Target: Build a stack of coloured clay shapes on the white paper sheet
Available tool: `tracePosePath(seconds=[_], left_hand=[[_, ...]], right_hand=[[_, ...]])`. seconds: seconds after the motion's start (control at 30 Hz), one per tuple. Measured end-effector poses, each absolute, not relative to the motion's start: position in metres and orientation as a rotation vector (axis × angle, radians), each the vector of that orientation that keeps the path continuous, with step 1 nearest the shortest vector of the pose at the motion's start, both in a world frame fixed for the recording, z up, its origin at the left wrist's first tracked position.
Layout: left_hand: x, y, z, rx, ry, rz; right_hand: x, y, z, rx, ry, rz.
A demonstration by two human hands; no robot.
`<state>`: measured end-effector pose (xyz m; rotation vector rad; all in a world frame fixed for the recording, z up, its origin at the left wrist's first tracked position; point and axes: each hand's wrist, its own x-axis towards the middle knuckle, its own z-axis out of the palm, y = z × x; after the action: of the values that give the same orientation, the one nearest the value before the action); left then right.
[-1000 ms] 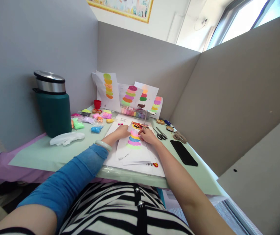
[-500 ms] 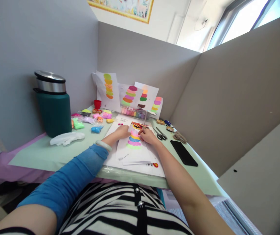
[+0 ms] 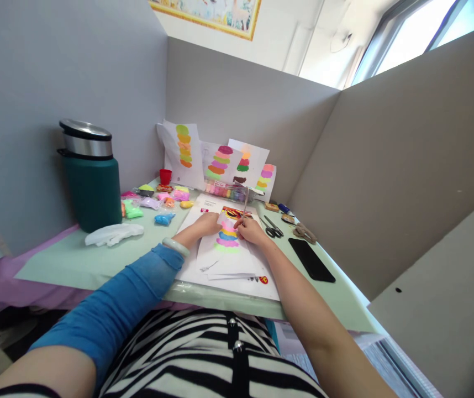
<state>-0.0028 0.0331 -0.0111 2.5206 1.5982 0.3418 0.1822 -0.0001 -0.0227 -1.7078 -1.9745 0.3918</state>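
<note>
A white sheet (image 3: 225, 261) with stacked pink, yellow, blue, purple and green colour patches lies mid-table, over a larger printed sheet (image 3: 191, 268). My left hand (image 3: 209, 223) pinches the colour-patch sheet at its upper left edge. At the upper right edge is my right hand (image 3: 248, 229), fingers closed around a thin upright grey tool (image 3: 246, 200) that rises above them; its lower end is hidden. The fingertips of that hand touch the same sheet.
A green bottle (image 3: 91, 190) and white glove (image 3: 114, 234) stand left, near bagged clay (image 3: 164, 219). Painted sheets (image 3: 219, 177) lean at the back. Scissors (image 3: 273, 227), a black phone (image 3: 310, 258) and a brown cloth (image 3: 304, 232) lie right. Grey partitions (image 3: 237, 88) enclose the table.
</note>
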Motion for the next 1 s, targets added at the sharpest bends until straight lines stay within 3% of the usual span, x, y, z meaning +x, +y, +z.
tracePosePath(seconds=[1.0], left_hand=[[-0.0018,0.0336,-0.0146,2.605,1.571,0.357]], right_hand=[[0.1827,0.0002,-0.0221,-1.702,-1.973,0.402]])
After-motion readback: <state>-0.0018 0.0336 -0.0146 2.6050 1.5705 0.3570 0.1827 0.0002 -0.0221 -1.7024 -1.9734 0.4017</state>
